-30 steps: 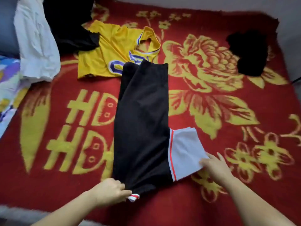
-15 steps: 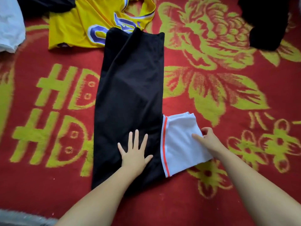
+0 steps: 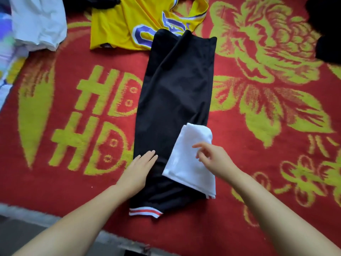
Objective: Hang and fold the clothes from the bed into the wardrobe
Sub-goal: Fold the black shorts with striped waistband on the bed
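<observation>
While the black shirt lies folded lengthwise in a long strip down the middle of the red and yellow floral blanket, its white sleeve is laid back over the black body near the lower end. Left hand flat, fingers together, pressing the shirt's left edge, holding nothing. Right hand above the white sleeve, fingers loosely spread, gripping nothing; contact with the fabric unclear. Red-and-white striped cuff shows at the shirt's bottom edge. Shirt's top end overlaps the yellow jersey. White garment lies upper left; a black garment lies upper right, well apart.
</observation>
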`<action>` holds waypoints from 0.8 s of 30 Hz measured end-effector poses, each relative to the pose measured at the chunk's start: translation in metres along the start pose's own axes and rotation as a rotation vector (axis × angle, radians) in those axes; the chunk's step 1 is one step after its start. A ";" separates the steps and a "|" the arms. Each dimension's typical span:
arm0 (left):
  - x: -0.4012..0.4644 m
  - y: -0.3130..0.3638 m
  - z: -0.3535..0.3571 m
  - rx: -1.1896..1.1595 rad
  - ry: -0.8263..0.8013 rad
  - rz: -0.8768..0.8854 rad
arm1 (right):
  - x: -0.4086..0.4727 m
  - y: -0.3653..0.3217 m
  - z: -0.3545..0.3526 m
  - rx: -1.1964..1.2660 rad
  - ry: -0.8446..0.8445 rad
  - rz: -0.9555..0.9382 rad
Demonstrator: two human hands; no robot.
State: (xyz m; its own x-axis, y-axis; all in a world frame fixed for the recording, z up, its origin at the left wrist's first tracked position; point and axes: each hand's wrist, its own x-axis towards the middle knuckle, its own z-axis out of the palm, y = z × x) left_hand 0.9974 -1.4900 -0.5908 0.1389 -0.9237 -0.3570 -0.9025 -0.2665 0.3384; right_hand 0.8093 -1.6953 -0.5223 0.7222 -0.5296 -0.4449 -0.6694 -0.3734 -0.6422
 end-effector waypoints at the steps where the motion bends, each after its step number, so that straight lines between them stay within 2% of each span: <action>1: -0.009 -0.015 -0.001 0.122 0.009 0.080 | -0.007 0.010 0.004 -0.168 0.009 -0.046; 3: -0.026 -0.037 -0.001 0.311 -0.008 0.228 | -0.026 0.028 0.020 -0.459 -0.104 -0.250; 5: -0.035 -0.052 0.003 0.396 -0.024 0.323 | -0.045 0.039 0.042 -0.771 -0.237 -0.440; 8: -0.037 -0.055 0.011 0.418 0.018 0.448 | -0.055 0.048 0.059 -0.917 -0.346 -0.412; 12: -0.031 -0.053 0.015 0.409 -0.034 0.535 | -0.048 0.051 0.069 -0.996 -0.346 -0.400; 15: -0.027 -0.047 0.013 0.299 -0.013 0.458 | -0.045 0.046 0.069 -0.979 -0.269 -0.416; 17: -0.025 -0.035 0.009 0.115 0.003 0.359 | -0.038 0.031 0.060 -0.930 -0.261 -0.379; 19: -0.025 -0.030 -0.005 -0.204 -0.142 0.148 | -0.033 0.015 0.050 -0.735 -0.473 -0.241; 21: -0.022 -0.033 -0.030 -0.422 -0.391 -0.015 | -0.025 -0.009 0.030 -0.468 -0.740 -0.050; 24: -0.009 -0.040 -0.073 -0.629 -0.596 -0.004 | -0.005 -0.033 -0.011 -0.232 -1.024 0.175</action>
State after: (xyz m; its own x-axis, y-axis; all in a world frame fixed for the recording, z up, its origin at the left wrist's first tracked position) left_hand 1.0622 -1.4913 -0.5372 -0.2540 -0.6708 -0.6968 -0.4852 -0.5349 0.6918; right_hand 0.8255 -1.6892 -0.4919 0.3424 0.2633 -0.9019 -0.7167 -0.5475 -0.4319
